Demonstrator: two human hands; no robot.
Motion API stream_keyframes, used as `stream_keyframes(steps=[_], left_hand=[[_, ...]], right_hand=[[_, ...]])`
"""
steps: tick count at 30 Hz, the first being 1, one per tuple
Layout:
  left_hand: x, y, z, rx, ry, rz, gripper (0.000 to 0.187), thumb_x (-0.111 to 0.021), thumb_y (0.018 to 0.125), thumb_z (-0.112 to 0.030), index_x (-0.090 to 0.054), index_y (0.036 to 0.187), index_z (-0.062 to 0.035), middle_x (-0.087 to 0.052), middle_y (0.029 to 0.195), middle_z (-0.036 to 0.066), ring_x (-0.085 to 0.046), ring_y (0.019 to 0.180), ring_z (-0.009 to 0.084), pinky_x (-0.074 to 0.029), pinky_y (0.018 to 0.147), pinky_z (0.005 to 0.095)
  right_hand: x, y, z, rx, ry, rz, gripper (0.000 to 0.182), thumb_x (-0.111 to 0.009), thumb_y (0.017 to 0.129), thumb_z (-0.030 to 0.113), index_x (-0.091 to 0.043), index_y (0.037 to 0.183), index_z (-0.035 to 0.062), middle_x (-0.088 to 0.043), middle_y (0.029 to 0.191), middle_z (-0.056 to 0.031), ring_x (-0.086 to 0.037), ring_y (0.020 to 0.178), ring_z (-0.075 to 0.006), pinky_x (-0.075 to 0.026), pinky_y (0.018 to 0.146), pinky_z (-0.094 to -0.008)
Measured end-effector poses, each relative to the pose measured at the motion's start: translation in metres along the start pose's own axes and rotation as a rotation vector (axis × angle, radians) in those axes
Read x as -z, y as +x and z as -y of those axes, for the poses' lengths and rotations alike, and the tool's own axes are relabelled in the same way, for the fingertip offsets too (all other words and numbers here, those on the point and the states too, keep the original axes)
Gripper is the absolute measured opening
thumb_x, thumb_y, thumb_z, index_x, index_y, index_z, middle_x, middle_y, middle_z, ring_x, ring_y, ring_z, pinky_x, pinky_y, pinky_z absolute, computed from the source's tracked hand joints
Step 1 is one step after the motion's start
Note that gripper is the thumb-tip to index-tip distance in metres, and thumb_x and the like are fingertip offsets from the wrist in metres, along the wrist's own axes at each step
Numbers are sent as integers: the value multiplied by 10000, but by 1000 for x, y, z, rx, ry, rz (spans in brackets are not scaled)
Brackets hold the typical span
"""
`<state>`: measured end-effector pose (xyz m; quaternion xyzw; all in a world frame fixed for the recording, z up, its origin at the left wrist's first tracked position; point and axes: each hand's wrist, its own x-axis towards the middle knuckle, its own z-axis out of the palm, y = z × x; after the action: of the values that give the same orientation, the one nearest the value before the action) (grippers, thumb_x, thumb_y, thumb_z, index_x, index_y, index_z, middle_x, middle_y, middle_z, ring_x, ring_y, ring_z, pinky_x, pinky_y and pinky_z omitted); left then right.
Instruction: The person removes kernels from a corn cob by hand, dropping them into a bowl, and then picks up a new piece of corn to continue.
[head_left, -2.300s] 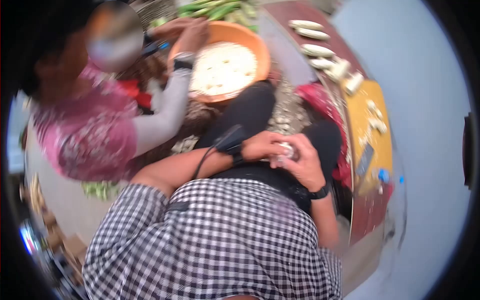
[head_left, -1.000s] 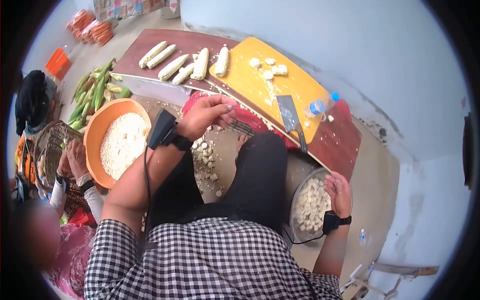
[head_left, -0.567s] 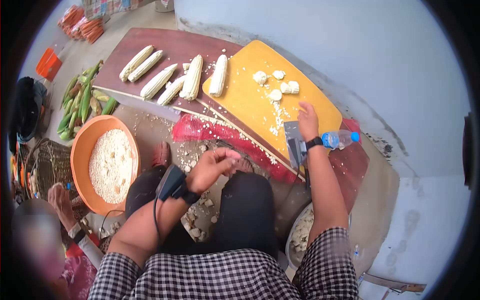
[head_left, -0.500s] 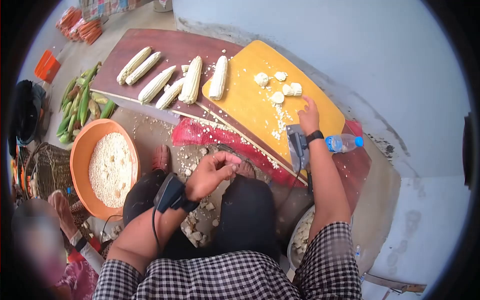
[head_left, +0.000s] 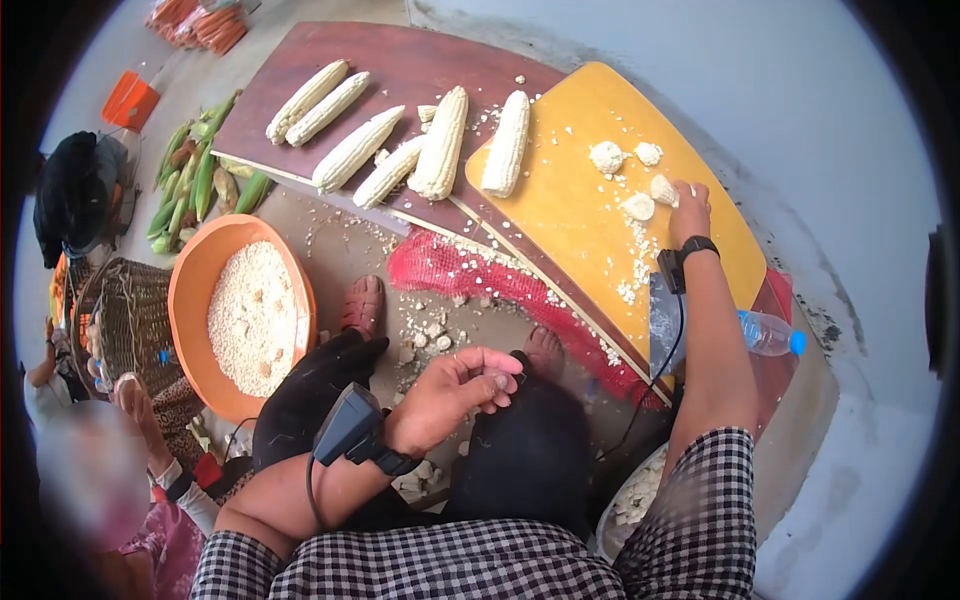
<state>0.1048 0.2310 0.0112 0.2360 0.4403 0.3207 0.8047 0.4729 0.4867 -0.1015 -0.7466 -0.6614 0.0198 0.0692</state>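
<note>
My right hand is at the far part of the yellow board, with its fingers closed around a short piece of corn cob, partly hidden by the fingers. Close by on the board lie a cut corn piece, a crumbly corn chunk and a smaller chunk, among loose kernels. Over my knee, my left hand is curled, thumb and fingers together; what they hold, if anything, I cannot make out. A husked white corn cob lies across the yellow board's left edge.
Several husked cobs lie on the dark red board. An orange basin of kernels stands left, beside a wicker basket and another person's hand. A water bottle lies by my right forearm. A red mesh bag hangs along the board's edge.
My right hand has reached farther over the yellow board and closed on a corn piece. My left hand stays curled over my knee. The whole view has shifted a little.
</note>
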Motion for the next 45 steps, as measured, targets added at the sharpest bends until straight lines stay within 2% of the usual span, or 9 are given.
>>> stream_keyframes(steps=[5,8,10,15,19,27,33,38,45], left_hand=[[1,2,5,-46,5,18,224,-562,910,-115,-572,1096,8,-620,906,63,-592,788,125,-480,737,247],[-1,0,6,-139,95,93,258,-583,899,-113,-554,1134,-9,-602,944,41,-570,840,109,-472,749,242],[-5,-1,9,-284,170,146,294,-602,888,-114,-542,1161,-22,-586,996,34,-557,867,97,-464,761,235],[-33,-40,6,-693,649,279,612,-728,762,-159,-461,1303,-56,-491,1194,89,-502,1080,191,-418,896,321],[-58,-96,20,-1031,668,279,604,-734,758,-188,-478,1289,-54,-492,1230,92,-507,1106,211,-414,930,345],[-17,-199,50,-688,263,209,491,-647,860,-137,-469,1305,-34,-571,1148,76,-545,1048,139,-448,911,315],[28,-248,87,-779,181,94,464,-593,898,-157,-453,1324,-37,-567,1135,58,-549,1007,140,-440,898,308],[44,-270,127,-651,153,-46,497,-531,930,-170,-365,1382,-44,-533,1131,56,-508,885,109,-448,842,302],[51,-272,152,-615,94,-31,527,-517,886,-56,-331,1378,-26,-525,1201,87,-518,1105,167,-419,943,314]], right_hand=[[24,-45,-10,32,183,-151,391,-583,817,-9,-506,1199,27,-471,1168,-203,-561,1024,-316,-468,895,-371],[81,-111,21,-188,977,95,361,-562,865,25,-492,1218,5,-571,1049,-151,-623,883,-231,-509,791,-319],[116,-173,44,-66,1377,199,361,-529,910,82,-470,1257,0,-618,955,-117,-630,790,-172,-514,695,-269],[202,-314,115,-14,1938,589,410,-475,949,184,-424,1297,-25,-602,1015,-165,-628,820,-233,-503,676,-306],[214,-385,153,-75,2059,547,409,-468,952,203,-412,1289,-24,-563,1117,-157,-606,900,-234,-491,676,-313],[219,-453,216,180,1916,697,339,-470,964,228,-428,1233,25,-583,1065,-97,-596,832,-169,-491,665,-284],[197,-465,248,508,1452,689,263,-555,935,211,-539,1110,15,-597,873,-29,-544,651,-65,-451,577,-209],[153,-485,260,371,1598,946,270,-580,921,208,-533,1093,6,-582,860,-25,-530,623,-64,-445,556,-201],[106,-502,254,314,1776,1001,255,-602,905,165,-532,1063,-22,-584,877,-55,-542,664,-90,-467,592,-233]])
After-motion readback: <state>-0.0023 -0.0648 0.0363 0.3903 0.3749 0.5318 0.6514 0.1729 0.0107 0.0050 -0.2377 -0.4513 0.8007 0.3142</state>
